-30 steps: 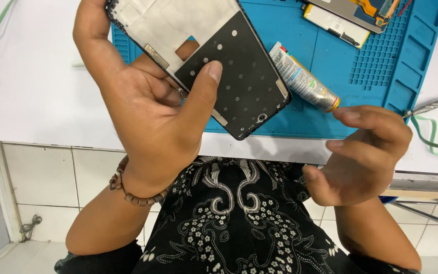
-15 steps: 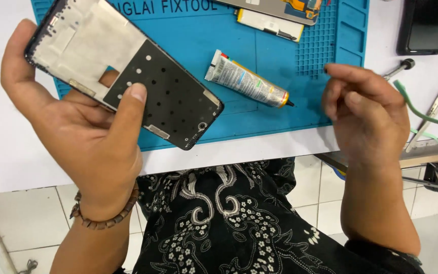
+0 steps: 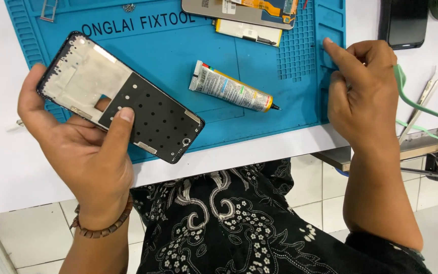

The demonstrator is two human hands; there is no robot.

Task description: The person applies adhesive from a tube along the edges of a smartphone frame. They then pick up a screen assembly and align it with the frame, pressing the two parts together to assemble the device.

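- Blue silicone repair mat (image 3: 168,56) covers upper middle of white table (image 3: 6,172), raised lettering along its top, grid of small pockets at 1 o'clock.
- Left hand (image 3: 84,152) at 8 o'clock, palm up, clamped on phone middle frame (image 3: 120,96): thumb lies across frame's dark lower half, fingers wrap under its far edge.
- Phone middle frame tilted, top end pointing to 10 o'clock, lower end to 4 o'clock; upper half pale metal plate with cutout, lower half black with rows of small holes; held just over mat's left part.
- Beaded bracelet (image 3: 102,226) on left wrist, at 7 o'clock.
- Small metal SIM tray (image 3: 48,10) on mat at 11 o'clock.
- Glue tube (image 3: 231,87) lies on mat at centre, well apart from both hands, crimped end toward 9 o'clock, black nozzle toward 3 o'clock.
- Phone display assembly (image 3: 239,9) with orange flex at 12 o'clock, cut by top edge; flat battery-like part (image 3: 249,31) just below, touching it.
- Right hand (image 3: 363,94) at 3 o'clock, loosely curled, holds nothing visible; index fingertip touches mat's right edge slots.
- Dark phone (image 3: 404,23) on table at 1 o'clock, beyond right hand.
- Green cable (image 3: 422,109) runs beside right hand at 3 o'clock.
- Metal tweezers (image 3: 424,99) near table's right edge.
- Black patterned shirt (image 3: 229,218) at 6 o'clock, tiled floor either side.
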